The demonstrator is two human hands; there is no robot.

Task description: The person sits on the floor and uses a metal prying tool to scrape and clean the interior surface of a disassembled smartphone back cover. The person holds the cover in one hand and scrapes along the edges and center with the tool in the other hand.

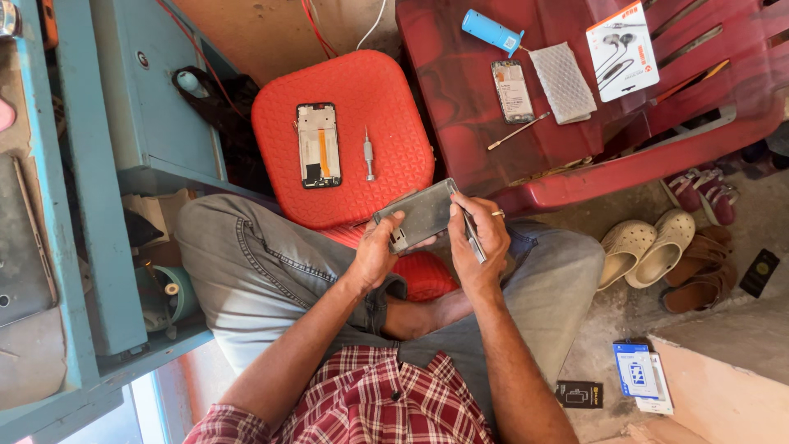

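Grey phone part (421, 215), flat and rectangular, held above the lap between both hands, just in front of the red stool (386, 99). Left hand (376, 251) curled around its lower end, thumb laid across the top. Right hand (479, 238) closed on its right edge, also pinching a thin metal tool (474, 238) against that edge; a ring worn on one finger.

Judged from the layout, well into a strip-down: an opened phone frame (319, 145), insides showing, left lying on the stool with a small screwdriver (369, 154) near it. No part yet fitted back, as far as could be seen.

Further out, on the red plastic chair (460, 107) serving as a worktop: a second phone panel (512, 90), a blue cylinder (491, 31), a white padded pouch (563, 82), a thin stick-like tool (518, 131) and a carded pair of earphones (622, 49). Blue cabinet (140, 99) to the left. Sandals (657, 247) and small boxes (643, 376) on the floor to the right.
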